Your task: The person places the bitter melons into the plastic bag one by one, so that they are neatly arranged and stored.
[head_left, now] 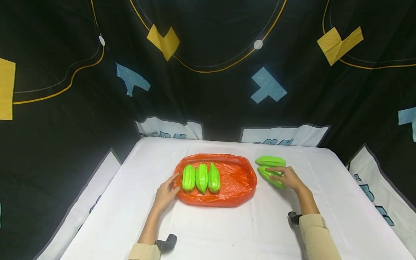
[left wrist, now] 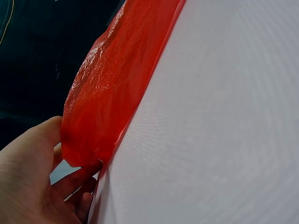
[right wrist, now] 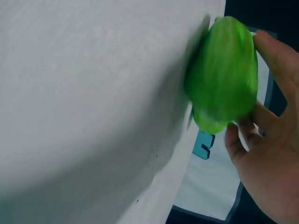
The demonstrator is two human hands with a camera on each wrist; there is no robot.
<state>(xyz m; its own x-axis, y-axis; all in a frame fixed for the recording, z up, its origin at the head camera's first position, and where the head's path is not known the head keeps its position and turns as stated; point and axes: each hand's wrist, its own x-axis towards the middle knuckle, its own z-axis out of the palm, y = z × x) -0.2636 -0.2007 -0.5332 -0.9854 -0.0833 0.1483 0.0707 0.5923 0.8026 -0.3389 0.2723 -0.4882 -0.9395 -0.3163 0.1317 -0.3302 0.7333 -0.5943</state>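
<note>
At mid-frame, three ridged green oblong vegetables (head_left: 202, 178) are carried by a red plastic oval tray (head_left: 236, 177); further right, another vegetable (head_left: 266, 174) is gripped by the right hand (head_left: 287, 177).

Head: forward, down, farthest
Left wrist: close, shares red tray (left wrist: 107, 93), upper left
Right wrist: close, shares green gourd (right wrist: 226, 70), upper right

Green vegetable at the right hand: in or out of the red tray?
Out: in the head view, the green vegetable is right of the red tray, at the right hand.
</note>
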